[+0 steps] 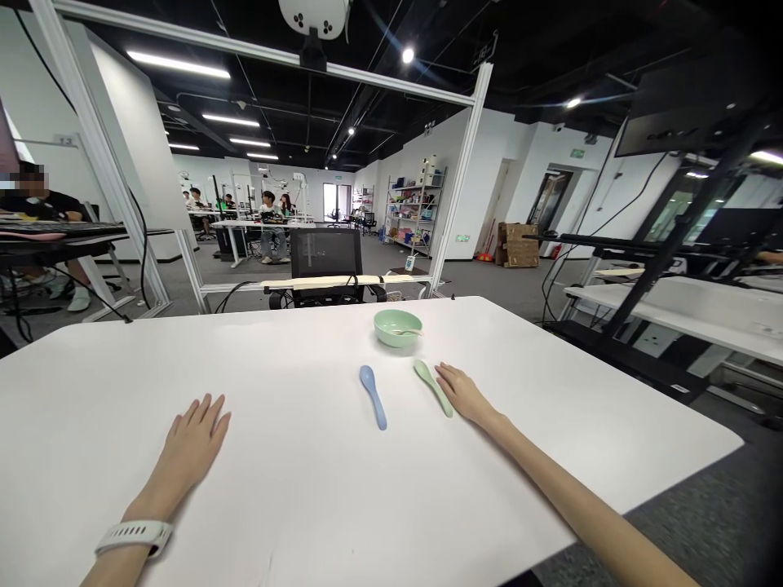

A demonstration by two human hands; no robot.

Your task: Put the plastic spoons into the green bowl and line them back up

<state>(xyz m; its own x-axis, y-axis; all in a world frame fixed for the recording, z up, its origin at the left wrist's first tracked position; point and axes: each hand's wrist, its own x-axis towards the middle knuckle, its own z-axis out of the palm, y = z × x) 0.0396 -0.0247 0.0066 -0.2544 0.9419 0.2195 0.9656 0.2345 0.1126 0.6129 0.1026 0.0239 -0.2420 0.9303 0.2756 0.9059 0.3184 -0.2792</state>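
My left hand (192, 436) lies flat and palm down on the white table (294, 363), with fingers spread and a white wristband (134, 536) on its wrist. It touches nothing but the tabletop. My right hand (463, 394) rests palm down beside a pale green spoon (433, 387), its fingertips at or very near the spoon, not holding it. A blue spoon (371, 396) lies to the left of the green one. Beyond them sits a pale green bowl (397, 328), with a small pale utensil (409, 332) in it.
A black mesh office chair (324, 254) stands behind the table, inside a white metal frame (458, 175). A seated person (37, 204) works at a desk on the left. A white bench (685, 310) runs along the right, and several people sit far back.
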